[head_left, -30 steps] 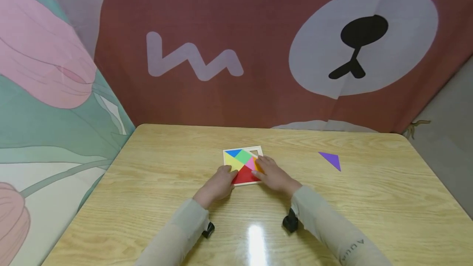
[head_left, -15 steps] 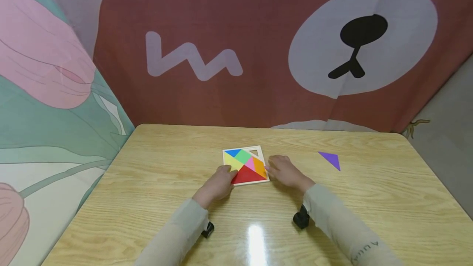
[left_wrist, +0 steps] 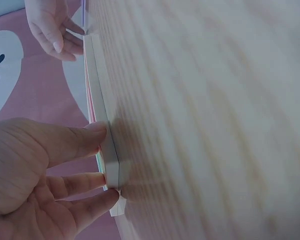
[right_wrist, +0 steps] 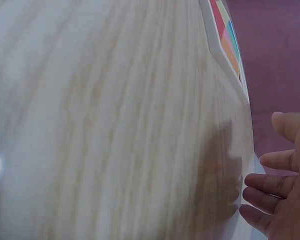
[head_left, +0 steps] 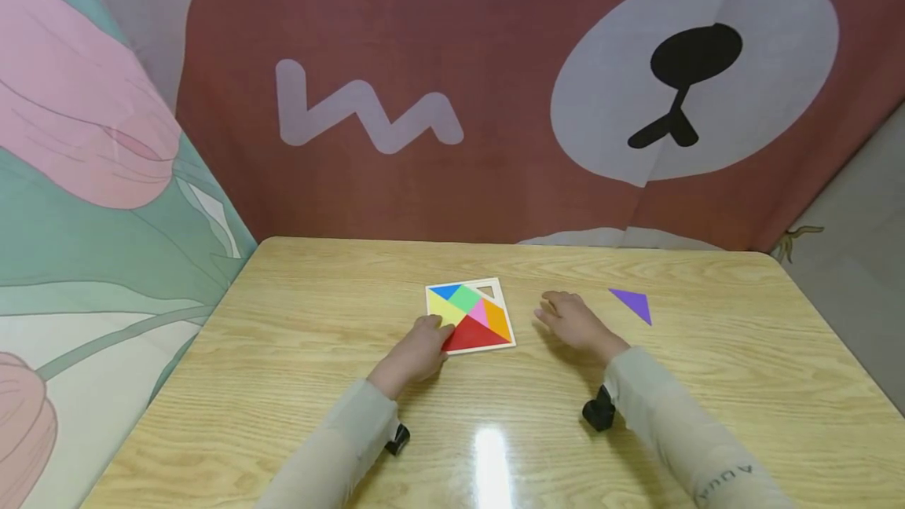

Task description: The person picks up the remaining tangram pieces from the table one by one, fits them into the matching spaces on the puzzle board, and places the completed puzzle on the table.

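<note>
A square tangram puzzle (head_left: pixel 478 333) in a white frame lies on the table, with blue, green, yellow, pink, orange and red pieces in it. A triangular gap shows at its far right corner. My left hand (head_left: pixel 417 350) holds the near left corner; in the left wrist view its thumb and fingers (left_wrist: pixel 85 207) touch the frame's edges. To the right of the puzzle, my right hand (head_left: pixel 574 322) hovers above the table with fingers relaxed and nothing in them. Farther right lies a purple triangle piece (head_left: pixel 635 305), apart from that hand.
The wooden table (head_left: pixel 297 305) ends at a curtain (head_left: pixel 233 179) with a bear print. A grey wall (head_left: pixel 855 273) stands at the right. Glare marks the table's near middle. A black wrist camera (head_left: pixel 599 410) hangs below the right sleeve.
My right hand has let go of the puzzle's right edge and moved right, toward the purple triangle. My left hand stays at the near left corner.
</note>
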Demonstrator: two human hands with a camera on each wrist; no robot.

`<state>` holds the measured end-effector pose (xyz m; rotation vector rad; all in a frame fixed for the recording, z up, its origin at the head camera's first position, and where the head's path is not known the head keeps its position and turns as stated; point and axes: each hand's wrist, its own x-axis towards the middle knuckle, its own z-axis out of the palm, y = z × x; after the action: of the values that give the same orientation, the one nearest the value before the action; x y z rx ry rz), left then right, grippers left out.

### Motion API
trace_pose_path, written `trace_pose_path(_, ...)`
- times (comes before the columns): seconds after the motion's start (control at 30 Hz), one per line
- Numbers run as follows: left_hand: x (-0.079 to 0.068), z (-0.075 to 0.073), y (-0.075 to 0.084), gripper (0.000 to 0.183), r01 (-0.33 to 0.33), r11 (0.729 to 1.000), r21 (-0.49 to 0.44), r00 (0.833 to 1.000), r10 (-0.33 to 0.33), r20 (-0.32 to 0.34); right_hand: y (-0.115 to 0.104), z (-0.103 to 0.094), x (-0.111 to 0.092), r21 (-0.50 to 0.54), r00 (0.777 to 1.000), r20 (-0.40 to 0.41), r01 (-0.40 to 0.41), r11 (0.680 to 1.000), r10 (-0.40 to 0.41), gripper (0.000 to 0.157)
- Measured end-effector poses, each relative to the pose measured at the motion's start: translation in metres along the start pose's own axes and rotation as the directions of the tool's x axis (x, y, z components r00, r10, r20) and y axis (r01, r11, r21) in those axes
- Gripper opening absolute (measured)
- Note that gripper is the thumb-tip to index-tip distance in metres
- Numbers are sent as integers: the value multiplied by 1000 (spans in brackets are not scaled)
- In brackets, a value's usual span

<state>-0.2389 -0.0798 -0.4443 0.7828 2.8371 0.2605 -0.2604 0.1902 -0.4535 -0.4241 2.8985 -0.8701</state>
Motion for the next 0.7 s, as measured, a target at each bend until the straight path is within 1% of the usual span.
trace_pose_path(0.2,-1,-1,1,42,0,1000,-11,1000,0,1,11,-11,-4,3,1000,-24,-15,1000,15,45)
trace_pose_path(0.37,-1,0,0,42,-2,1000,-8,1000,2,-1,23,-20,-7,-25,998,-65,-7,1000,6,39)
trace_pose_path(0.47,-1,0,0,42,-7,1000,-1,1000,7,-4,31,-26,-8,-39,996,-89,-18,999,15,38)
trace_pose_path(0.6,-1,0,0,41,-24,1000,9,999,24,-21,41,-34,-12,-28,993,-100,-69,997,66,38)
trace_pose_path(0.7,-2,0,0,40,-49,998,24,997,51,-51,47,-40,-16,-39,988,-109,-114,993,109,38)
